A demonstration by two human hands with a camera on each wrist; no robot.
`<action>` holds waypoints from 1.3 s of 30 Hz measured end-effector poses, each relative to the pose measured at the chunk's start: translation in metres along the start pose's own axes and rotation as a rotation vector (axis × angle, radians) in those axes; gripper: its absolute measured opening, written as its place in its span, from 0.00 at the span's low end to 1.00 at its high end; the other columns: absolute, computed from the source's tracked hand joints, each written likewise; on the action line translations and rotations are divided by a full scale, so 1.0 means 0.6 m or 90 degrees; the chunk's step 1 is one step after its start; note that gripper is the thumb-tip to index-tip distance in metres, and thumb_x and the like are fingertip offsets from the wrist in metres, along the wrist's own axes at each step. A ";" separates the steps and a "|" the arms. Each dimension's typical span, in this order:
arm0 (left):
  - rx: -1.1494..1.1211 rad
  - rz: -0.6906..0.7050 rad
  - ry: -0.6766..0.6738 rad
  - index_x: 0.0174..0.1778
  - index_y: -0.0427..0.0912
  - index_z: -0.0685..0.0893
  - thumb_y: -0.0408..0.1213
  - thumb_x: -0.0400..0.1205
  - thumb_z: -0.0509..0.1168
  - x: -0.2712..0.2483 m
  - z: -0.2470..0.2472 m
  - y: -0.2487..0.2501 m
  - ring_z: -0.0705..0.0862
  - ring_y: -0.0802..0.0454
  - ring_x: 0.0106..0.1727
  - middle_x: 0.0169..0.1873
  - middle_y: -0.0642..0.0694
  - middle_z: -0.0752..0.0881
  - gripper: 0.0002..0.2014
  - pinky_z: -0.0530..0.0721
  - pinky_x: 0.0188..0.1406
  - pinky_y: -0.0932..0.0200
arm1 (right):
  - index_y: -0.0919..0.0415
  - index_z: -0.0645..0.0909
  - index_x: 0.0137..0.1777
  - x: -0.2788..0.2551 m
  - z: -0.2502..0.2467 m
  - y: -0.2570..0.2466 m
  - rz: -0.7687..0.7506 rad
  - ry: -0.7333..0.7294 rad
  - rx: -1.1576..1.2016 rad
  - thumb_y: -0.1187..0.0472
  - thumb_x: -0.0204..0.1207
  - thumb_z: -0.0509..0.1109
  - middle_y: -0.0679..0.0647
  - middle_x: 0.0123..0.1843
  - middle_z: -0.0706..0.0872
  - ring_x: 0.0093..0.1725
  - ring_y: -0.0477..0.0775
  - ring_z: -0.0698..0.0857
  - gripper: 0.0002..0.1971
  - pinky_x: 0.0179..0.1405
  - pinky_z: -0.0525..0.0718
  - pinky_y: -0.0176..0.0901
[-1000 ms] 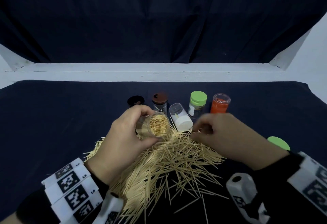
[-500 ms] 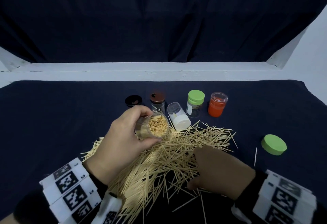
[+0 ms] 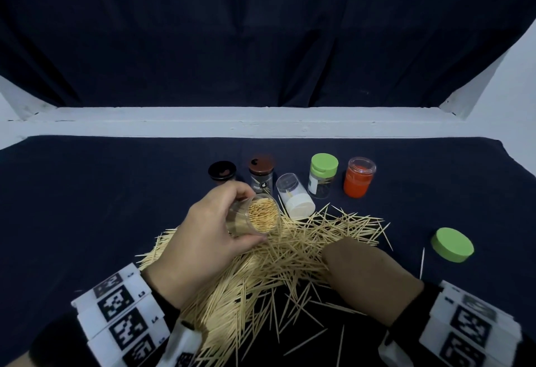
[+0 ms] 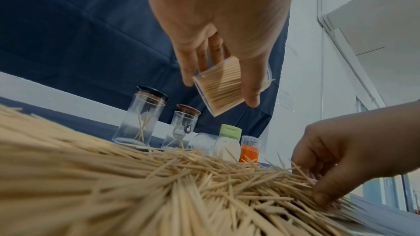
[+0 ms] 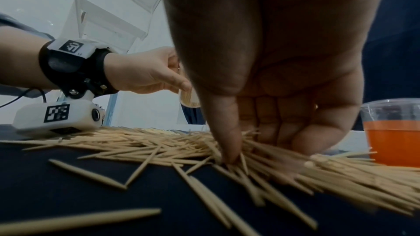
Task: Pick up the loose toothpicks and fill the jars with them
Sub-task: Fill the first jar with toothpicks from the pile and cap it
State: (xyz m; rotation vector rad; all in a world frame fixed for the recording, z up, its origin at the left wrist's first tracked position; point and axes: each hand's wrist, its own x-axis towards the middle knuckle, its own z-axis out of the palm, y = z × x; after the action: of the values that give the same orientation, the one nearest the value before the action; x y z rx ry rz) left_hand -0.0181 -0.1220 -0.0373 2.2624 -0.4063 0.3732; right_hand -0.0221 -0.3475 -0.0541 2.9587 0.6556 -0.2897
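Observation:
My left hand (image 3: 249,218) grips a clear jar (image 3: 265,214) packed with toothpicks, tilted with its open mouth toward me, just above the far left part of the loose toothpick pile (image 3: 290,253). In the left wrist view the jar (image 4: 219,87) sits between thumb and fingers. My right hand (image 3: 336,253) is down on the right side of the pile. The right wrist view shows its thumb (image 5: 228,150) and curled fingers closing on a small bunch of toothpicks (image 5: 261,153).
Behind the pile stand a black-lidded jar (image 3: 222,173), a brown-lidded jar (image 3: 261,173), a green-lidded jar (image 3: 323,175) and an orange jar (image 3: 358,178). A white-capped clear jar (image 3: 294,195) lies on its side. A loose green lid (image 3: 452,244) and one stray toothpick (image 3: 422,262) lie at the right.
My right hand left the jar mouth, came back toward me and dropped onto the pile, where its fingers now close on toothpicks. The left hand has kept the jar in place.

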 end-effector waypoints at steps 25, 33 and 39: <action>0.007 -0.034 -0.017 0.52 0.58 0.77 0.44 0.62 0.83 0.004 0.003 -0.004 0.82 0.65 0.54 0.51 0.62 0.82 0.27 0.83 0.56 0.54 | 0.49 0.64 0.38 0.005 -0.110 -0.010 -0.045 0.132 0.242 0.52 0.86 0.55 0.44 0.42 0.69 0.38 0.43 0.71 0.13 0.41 0.71 0.39; 0.023 -0.036 -0.014 0.52 0.59 0.78 0.43 0.61 0.83 0.003 0.001 -0.006 0.83 0.62 0.53 0.51 0.61 0.83 0.27 0.84 0.53 0.53 | 0.51 0.68 0.54 0.015 -0.113 -0.035 -0.080 0.141 0.053 0.60 0.85 0.54 0.47 0.47 0.66 0.41 0.46 0.70 0.04 0.39 0.68 0.40; 0.087 -0.005 -0.028 0.55 0.60 0.79 0.44 0.62 0.83 0.002 0.002 0.000 0.81 0.63 0.54 0.51 0.67 0.81 0.28 0.83 0.51 0.56 | 0.59 0.71 0.60 0.008 -0.135 -0.053 -0.085 0.125 0.002 0.68 0.81 0.52 0.54 0.55 0.76 0.51 0.54 0.81 0.12 0.47 0.83 0.47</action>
State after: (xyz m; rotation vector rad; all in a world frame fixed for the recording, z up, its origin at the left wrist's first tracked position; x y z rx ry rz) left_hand -0.0170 -0.1227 -0.0378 2.4076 -0.4044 0.3568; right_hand -0.0180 -0.3058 0.0221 2.9771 0.8769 -0.0084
